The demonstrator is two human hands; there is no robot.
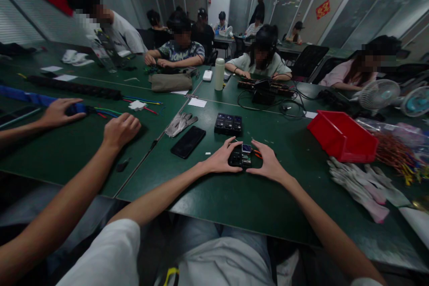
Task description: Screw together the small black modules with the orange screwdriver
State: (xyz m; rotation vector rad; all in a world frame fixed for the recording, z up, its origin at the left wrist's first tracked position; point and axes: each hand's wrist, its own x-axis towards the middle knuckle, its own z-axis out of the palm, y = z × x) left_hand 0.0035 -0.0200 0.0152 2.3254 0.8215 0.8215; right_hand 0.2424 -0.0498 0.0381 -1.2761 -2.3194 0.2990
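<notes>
On the green table in front of me lies a small black electronic module [236, 159] with silver parts and a square, dark-faced piece [246, 148] at its upper right. My left hand [222, 157] curves around the module's left side, thumb at the near edge and fingers at the far edge. To the right, my right hand [271, 161] is curved, thumb and fingers apart, with no clear grip on the module. Orange handles [257, 153] of a tool show between the module and my right palm. Just beyond sits a black block with three square sections [228, 124].
Left of my hands are a black phone [188, 142] and a grey work glove [181, 124]. A red bin [342, 136], more gloves [362, 183] and copper-coloured wires [398, 154] lie right. A co-worker's hands [121, 129] work at the left beside a blue strip [30, 96].
</notes>
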